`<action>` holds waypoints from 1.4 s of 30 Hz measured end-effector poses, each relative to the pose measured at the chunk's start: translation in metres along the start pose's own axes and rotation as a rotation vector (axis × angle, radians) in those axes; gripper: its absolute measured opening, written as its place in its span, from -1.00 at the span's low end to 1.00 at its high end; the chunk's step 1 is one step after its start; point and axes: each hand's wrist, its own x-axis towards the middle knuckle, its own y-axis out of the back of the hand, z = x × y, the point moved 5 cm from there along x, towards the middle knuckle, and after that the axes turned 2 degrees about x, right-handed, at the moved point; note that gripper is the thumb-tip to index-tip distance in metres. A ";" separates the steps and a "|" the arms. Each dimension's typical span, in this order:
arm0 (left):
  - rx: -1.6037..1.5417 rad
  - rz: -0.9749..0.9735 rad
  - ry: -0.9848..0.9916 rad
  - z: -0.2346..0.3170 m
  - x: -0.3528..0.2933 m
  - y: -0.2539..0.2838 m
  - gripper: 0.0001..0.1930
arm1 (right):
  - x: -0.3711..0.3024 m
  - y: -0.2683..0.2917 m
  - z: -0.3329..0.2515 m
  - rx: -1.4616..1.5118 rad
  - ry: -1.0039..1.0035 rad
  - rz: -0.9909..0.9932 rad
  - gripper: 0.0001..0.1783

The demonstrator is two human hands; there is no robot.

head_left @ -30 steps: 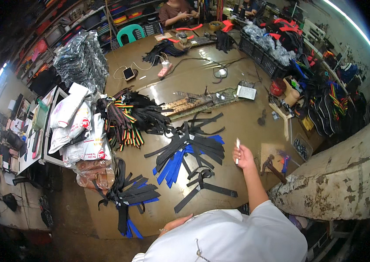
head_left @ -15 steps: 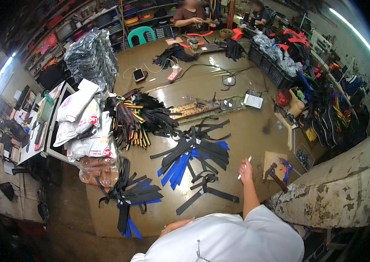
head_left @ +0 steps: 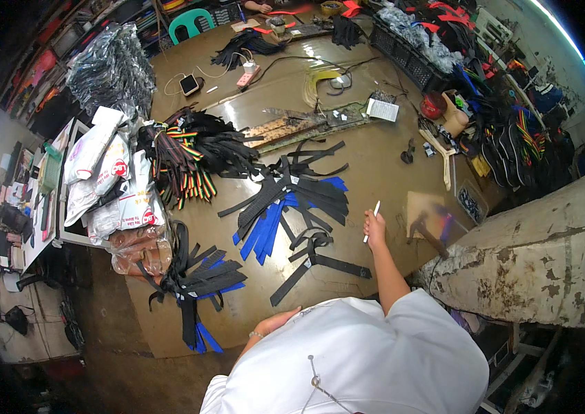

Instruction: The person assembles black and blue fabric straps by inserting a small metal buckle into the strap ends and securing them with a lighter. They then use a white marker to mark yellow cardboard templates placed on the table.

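My right hand (head_left: 375, 229) is closed around a slim white pen-like stick (head_left: 377, 206), held above the table's right half. My left hand (head_left: 278, 322) lies at the near table edge, fingers stretched out and partly hidden by my white shirt; nothing shows in it. Between my hands lies a small set of black straps (head_left: 334, 265) joined at a looped knot. Beyond it rests a larger bundle of black straps (head_left: 330, 201) with blue strips (head_left: 260, 234) beneath. Another black strap bundle (head_left: 215, 281) with blue pieces hangs over the table's left edge.
Dark straps with striped ends (head_left: 182, 159) are heaped beside white plastic packages (head_left: 130, 196) at left. A hammer (head_left: 429, 234) lies on a board at right, near a peeling pale block (head_left: 513, 262). A phone (head_left: 189, 84), power strip (head_left: 248, 76) and black crate (head_left: 410, 55) sit farther back.
My view has tilted and shifted, so the table sits higher in it. More of my left hand shows at the edge. My right hand still holds the white stick, now more upright.
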 end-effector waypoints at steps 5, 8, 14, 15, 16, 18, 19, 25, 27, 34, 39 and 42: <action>-0.053 -0.020 0.163 -0.052 0.040 0.020 -0.38 | 0.002 -0.003 -0.001 -0.058 0.011 0.062 -0.82; -0.128 -0.027 0.282 -0.081 0.056 0.027 -0.37 | 0.007 0.000 0.001 -0.038 -0.065 0.026 -0.82; -0.170 -0.051 0.317 -0.082 0.058 0.021 -0.36 | 0.044 0.011 -0.072 -0.117 -0.532 -0.210 -0.81; -0.169 -0.036 0.313 -0.077 0.056 0.020 -0.35 | 0.060 0.007 -0.101 -0.226 -0.433 -0.221 -0.78; -0.168 -0.016 0.310 -0.071 0.054 0.019 -0.35 | 0.075 -0.010 -0.126 -0.223 -0.354 -0.330 -0.76; -0.158 0.025 0.299 -0.059 0.051 0.021 -0.35 | 0.108 -0.039 -0.173 -0.349 -0.206 -0.395 -0.75; -0.147 0.056 0.295 -0.052 0.049 0.023 -0.35 | 0.128 -0.063 -0.188 -0.432 -0.123 -0.440 -0.75; -0.074 0.339 0.318 -0.013 0.025 0.049 -0.34 | 0.286 -0.211 -0.203 -0.515 0.150 -0.331 -0.60; -0.056 0.439 0.344 -0.004 0.011 0.057 -0.34 | 0.334 -0.249 -0.188 -0.629 0.236 -0.257 -0.49; -0.035 0.707 0.434 0.005 -0.040 0.067 -0.33 | 0.386 -0.322 -0.161 -0.864 0.356 -0.358 -0.59; -0.040 0.801 0.430 -0.024 -0.081 0.047 -0.33 | 0.325 -0.292 -0.230 -0.748 0.498 -0.268 -0.66; -0.059 0.853 0.429 -0.049 -0.109 0.025 -0.32 | 0.236 -0.229 -0.253 -0.552 0.529 -0.293 -0.65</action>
